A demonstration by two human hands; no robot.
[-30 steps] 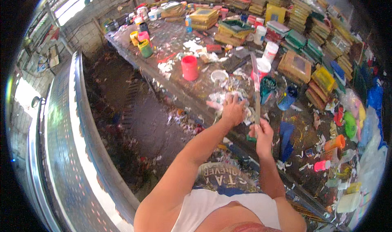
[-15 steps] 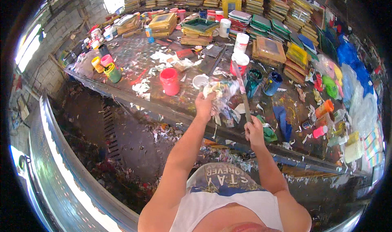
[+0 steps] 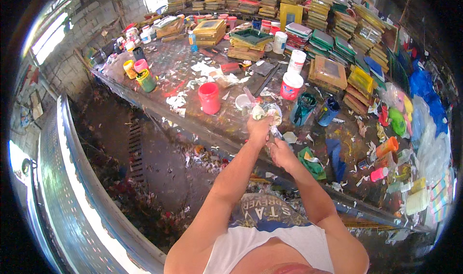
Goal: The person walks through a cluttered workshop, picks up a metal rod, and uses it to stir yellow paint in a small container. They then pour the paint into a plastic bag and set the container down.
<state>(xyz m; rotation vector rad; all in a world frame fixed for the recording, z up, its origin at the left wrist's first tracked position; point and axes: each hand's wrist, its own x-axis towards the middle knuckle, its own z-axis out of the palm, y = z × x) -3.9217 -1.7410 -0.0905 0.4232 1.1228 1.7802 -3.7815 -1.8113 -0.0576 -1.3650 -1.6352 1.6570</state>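
Note:
My left hand (image 3: 259, 131) is closed around a crumpled, stained rag (image 3: 260, 112) over the near part of the worktable (image 3: 193, 124). My right hand (image 3: 281, 153) is just to the right and nearer me, its fingers wrapped round the lower end of a long flat stick-like blade (image 3: 249, 94). The rag covers most of the blade's length, and its pinkish far end sticks out beyond. Behind the rag is a round white lid (image 3: 242, 101). An open pink tub (image 3: 209, 98) stands to the left.
A white-and-red tub (image 3: 291, 86) and dark-smeared containers (image 3: 303, 108) stand beyond my right hand. Stacked wooden frames (image 3: 328, 72) line the back. Paper scraps (image 3: 207, 70) litter the tabletop. A green cloth (image 3: 311, 164) lies by the near edge. At left stands a perforated metal panel (image 3: 62, 177).
My hands have come together. The blade has swung leftward from standing clear on the right, and the rag is now wrapped over it. The view has shifted slightly.

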